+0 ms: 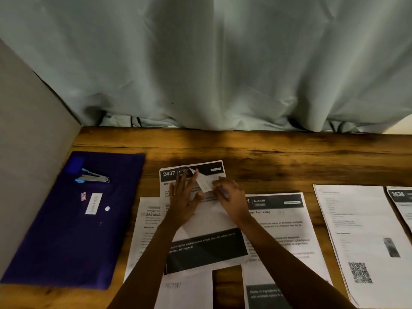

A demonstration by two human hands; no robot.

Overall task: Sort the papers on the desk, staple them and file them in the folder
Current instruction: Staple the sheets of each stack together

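A home desk corner: wooden desk, pale curtain, printed papers, stapler.

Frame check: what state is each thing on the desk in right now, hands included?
Folder: closed, flat on desk.
Stapler: lying on the folder, untouched.
Sheet 2437: flat, pressed under left hand.
Paper flap: raised over that sheet, blank side showing.
Left hand: fingers straight, pressing down.
Right hand: pinch grip on the flap.
Other sheets: spread flat, some overlapping.

Two forearms, bare as far as they show, come in over the near edge of the desk. The left hand wears a thin ring on one finger (a narrow, pale band); the right hand is bare.
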